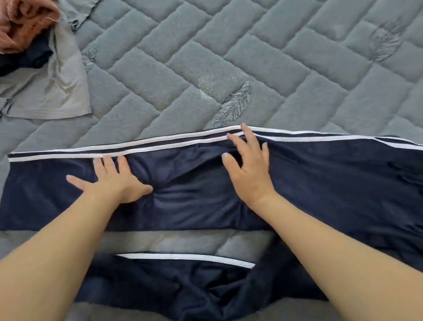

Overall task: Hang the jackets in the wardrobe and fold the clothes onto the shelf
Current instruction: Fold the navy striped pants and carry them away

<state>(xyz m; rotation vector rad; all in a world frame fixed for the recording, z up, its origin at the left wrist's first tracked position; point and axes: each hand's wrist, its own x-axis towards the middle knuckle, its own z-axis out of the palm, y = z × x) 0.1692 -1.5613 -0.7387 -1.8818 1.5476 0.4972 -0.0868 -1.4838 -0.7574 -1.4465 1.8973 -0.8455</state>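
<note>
Navy track trousers with white side stripes (320, 177) lie spread across the grey quilted mattress (246, 43). One leg stretches left to right in the middle. The other leg (179, 277) lies crumpled near the front edge. My left hand (110, 179) presses flat on the upper leg, fingers straight and spread, just below the stripes. My right hand (250, 165) rests flat on the same leg further right, its fingertips reaching the white stripes. Neither hand grips the cloth.
At the back left lies a heap of clothes: a fuzzy rust-pink garment (0, 27), a dark navy piece (23, 60) and a grey T-shirt (55, 89). The mattress surface extends to the back and right.
</note>
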